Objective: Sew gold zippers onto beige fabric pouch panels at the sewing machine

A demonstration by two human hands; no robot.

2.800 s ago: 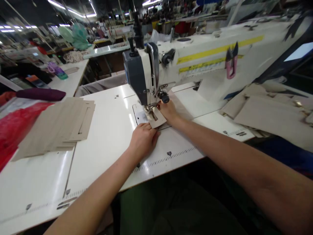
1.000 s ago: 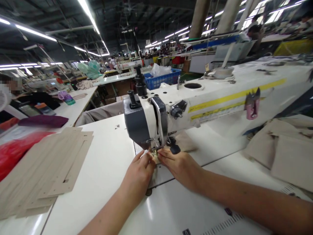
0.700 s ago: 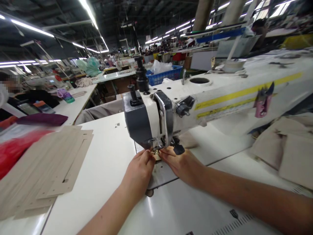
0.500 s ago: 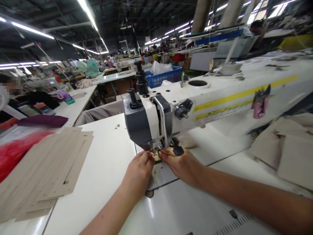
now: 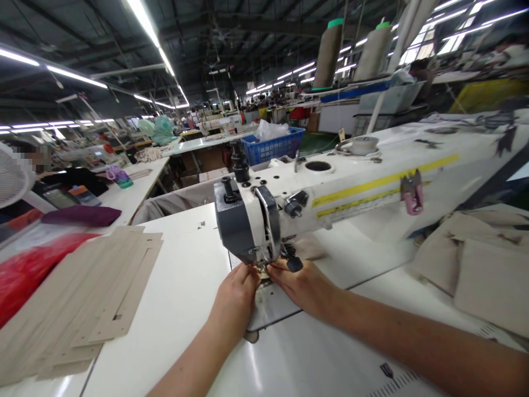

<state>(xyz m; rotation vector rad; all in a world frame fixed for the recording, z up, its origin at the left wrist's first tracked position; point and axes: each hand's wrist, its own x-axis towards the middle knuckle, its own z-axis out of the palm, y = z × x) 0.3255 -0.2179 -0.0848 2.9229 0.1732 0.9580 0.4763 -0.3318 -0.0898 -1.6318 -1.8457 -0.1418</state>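
Note:
Both my hands are at the needle area of a white sewing machine [image 5: 351, 187] with a dark grey head cover. My left hand [image 5: 235, 295] has its fingers curled together just left of the presser foot [image 5: 262, 269]. On the other side, my right hand [image 5: 303, 284] has its fingers pressed together beside the foot. Their fingertips hold down a small beige fabric piece [image 5: 265, 275], mostly hidden by fingers and foot. More beige cloth [image 5: 309, 246] lies on the bed behind my right hand.
To the left lie fanned beige panels [image 5: 95, 292] beside a red plastic bag [image 5: 41, 264]. Beige cloth pieces [image 5: 491, 270] are heaped at the right. Pink-handled snips [image 5: 412, 194] hang on the machine arm. Behind it stand a blue basket [image 5: 273, 144] and thread cones [image 5: 328, 55].
The camera view has shifted, bringing the thread cones more fully into sight. My hands keep nearly the same place and grip at the presser foot.

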